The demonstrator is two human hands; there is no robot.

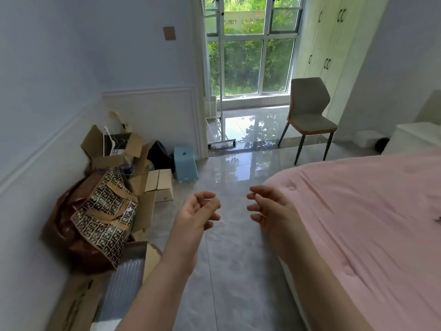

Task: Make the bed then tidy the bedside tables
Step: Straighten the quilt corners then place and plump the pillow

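Bed (370, 223) cut off at right edge; small dark speck (438, 219) there, possibly unidentifiable.

A person's left hand (199, 211) and right hand (267, 209) hang empty, fingers loosely curled, over the grey tiled floor (238, 271) just beside a bed (372, 223) spread with a smooth pink cover. Across the floor from the bed, cardboard boxes (158, 185) and a patterned bag (107, 211) crowd the wall. Beyond the bed's far corner stand a grey chair (309, 115) and a white bedside table (415, 137).
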